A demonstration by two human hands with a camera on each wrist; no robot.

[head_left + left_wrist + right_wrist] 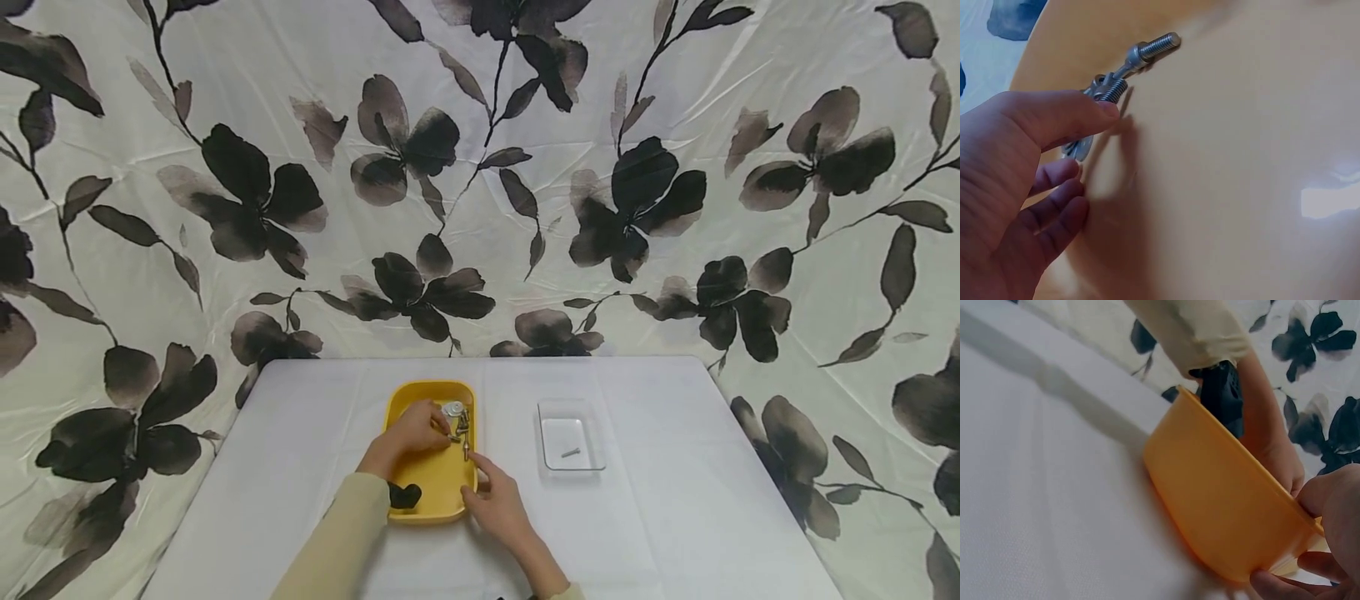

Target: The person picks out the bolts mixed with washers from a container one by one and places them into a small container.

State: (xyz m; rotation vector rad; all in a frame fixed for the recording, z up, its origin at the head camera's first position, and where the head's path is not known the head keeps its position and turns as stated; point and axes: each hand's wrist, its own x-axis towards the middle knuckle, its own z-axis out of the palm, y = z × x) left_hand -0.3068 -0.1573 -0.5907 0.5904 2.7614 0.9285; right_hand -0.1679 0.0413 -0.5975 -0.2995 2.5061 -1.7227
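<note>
My left hand [441,430] reaches into a yellow tray [435,487] and pinches a metal bolt [1146,50] among a small heap of metal hardware [459,421]. In the left wrist view my thumb [1079,115] lies over the bolt's inner end, with a flat metal piece [1079,148] showing under it, and the threaded tip sticks out past it. My right hand [483,487] grips the tray's right rim. The right wrist view shows its fingers [1272,584] curled on the tray's wall [1222,506].
A small clear tray [551,412] stands right of the yellow one with a single screw [572,452] in it. A white cloth covers the table [675,517]. A flowered sheet [480,167] hangs behind. A black strap [1222,400] is on my left wrist.
</note>
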